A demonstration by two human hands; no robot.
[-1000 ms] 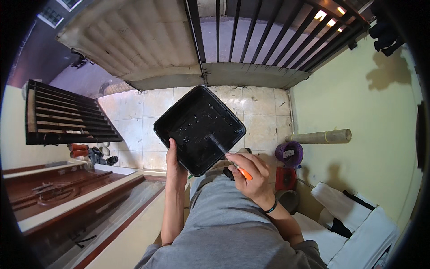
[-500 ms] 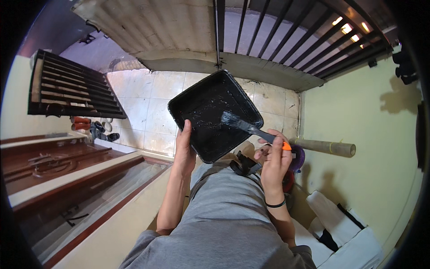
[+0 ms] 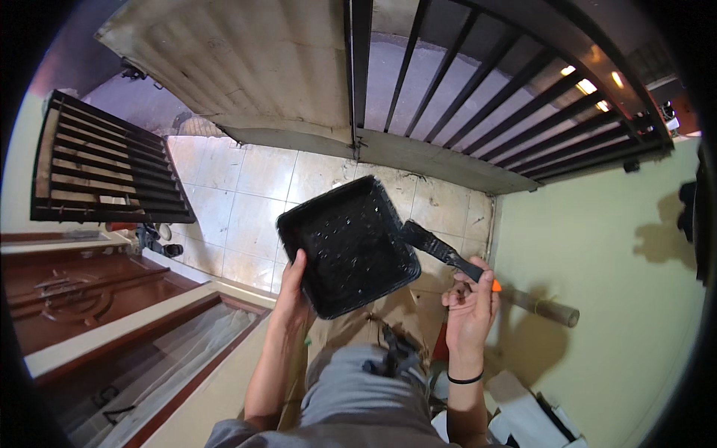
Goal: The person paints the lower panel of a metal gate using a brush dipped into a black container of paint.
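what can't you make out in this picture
Head view, left hand: fingers hidden beneath the black tray.
Head view, brush: part of its handle, covered by the right hand.
Head view, white items at lower right: cut off by the lower edge.
Head view, dark footwear: too small for detail.

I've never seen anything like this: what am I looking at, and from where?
There's no robot: a person works bare-handed, seen from above by a wide fisheye camera worn on the head, which bends straight edges. The left hand grips a square black tray, speckled inside. The right hand holds a brush with an orange handle end; its dark bristles are beside the tray's right edge, though contact is unclear. Below is a tiled floor; ahead stands a barred gate.
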